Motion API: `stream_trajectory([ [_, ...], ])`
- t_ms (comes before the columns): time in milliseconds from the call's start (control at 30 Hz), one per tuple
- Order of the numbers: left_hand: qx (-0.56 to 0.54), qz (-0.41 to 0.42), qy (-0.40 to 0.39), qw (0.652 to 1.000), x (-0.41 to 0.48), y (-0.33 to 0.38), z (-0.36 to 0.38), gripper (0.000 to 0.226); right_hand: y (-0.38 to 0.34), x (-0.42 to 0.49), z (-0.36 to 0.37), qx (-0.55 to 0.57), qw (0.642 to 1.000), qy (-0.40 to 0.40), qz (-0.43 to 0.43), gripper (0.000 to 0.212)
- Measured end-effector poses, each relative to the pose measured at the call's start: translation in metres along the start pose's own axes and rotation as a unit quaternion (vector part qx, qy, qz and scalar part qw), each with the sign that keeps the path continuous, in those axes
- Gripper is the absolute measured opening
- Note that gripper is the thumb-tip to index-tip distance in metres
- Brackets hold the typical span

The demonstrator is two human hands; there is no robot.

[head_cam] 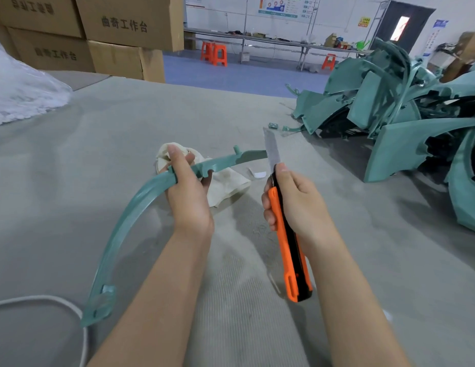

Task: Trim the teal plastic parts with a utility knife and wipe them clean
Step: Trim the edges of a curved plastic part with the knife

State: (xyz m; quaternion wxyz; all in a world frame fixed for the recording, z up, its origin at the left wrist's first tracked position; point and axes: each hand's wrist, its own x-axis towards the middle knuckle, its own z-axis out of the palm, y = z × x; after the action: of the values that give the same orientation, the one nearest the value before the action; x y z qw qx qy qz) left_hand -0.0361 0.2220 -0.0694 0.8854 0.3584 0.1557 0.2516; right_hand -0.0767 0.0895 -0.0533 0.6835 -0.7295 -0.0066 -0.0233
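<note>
Left hand (pixel 187 192) grips arc (pixel 141 197) with rag (pixel 225 181), lifting its end to the blade; right (pixel 297 200) grasps knife (pixel 289 234), thumb bracing.

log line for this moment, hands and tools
left hand: grips teal part | cloth: bunched at left hand | right hand: grips utility knife, blade out at part's tip | teal pile: far right

floor (pixel 239 72): blue, smooth, beyond the grey work surface (pixel 141 123)
far wall (pixel 220 14): white, hung with printed charts
furniture: long metal bench (pixel 273 41) along the wall; orange stools (pixel 214 53) before it
door (pixel 419 30): dark, one bright pane
left rear: stacked cardboard boxes (pixel 125 25)
</note>
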Motion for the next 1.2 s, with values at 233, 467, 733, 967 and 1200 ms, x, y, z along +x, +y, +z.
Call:
stream_trajectory([
  [233,0.005,0.001,-0.004,1.0,-0.001,-0.001,-0.001,0.036,0.003,-0.001,0.007,-0.012,0.998,-0.047,-0.037,0.044],
  [467,0.001,0.0,-0.005,1.0,-0.002,-0.002,-0.001,0.025,0.002,-0.006,0.012,0.02,0.994,-0.098,-0.034,0.043],
  [733,0.002,0.005,-0.009,1.0,0.0,0.0,-0.004,0.019,-0.002,-0.009,0.015,0.052,0.988,-0.144,-0.025,0.044],
  [967,-0.006,-0.006,-0.029,1.0,0.0,0.002,-0.008,0.02,-0.003,-0.015,0.015,0.062,0.972,-0.222,-0.03,0.045],
  [1200,-0.033,-0.06,-0.045,0.997,0.001,0.001,-0.006,0.014,-0.01,-0.013,0.005,0.208,0.961,-0.175,-0.059,0.041],
])
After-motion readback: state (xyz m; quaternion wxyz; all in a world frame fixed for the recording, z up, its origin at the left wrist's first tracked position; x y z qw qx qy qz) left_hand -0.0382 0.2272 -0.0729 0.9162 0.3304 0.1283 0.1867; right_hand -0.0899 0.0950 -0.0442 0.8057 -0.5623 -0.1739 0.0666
